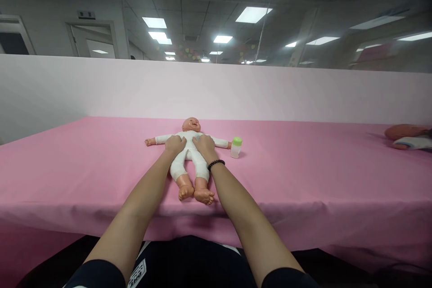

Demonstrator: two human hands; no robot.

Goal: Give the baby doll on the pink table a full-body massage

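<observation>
A baby doll [191, 155] in a white suit lies on its back on the pink-covered table [297, 166], head away from me, arms spread and bare feet toward me. My left hand [175, 144] is closed around the left side of its torso, thumb on the front. On the right side of the torso, my right hand [204, 145] grips in the same way, with a dark beaded bracelet at the wrist. The fingers wrapped beneath the doll are hidden. A small bottle with a green cap [236, 147] stands beside the doll's arm at the right.
Part of another doll [407, 132] lies at the far right edge of the table. A low white partition [236, 92] runs behind the table, with glass above it. The table's front edge is close to my body.
</observation>
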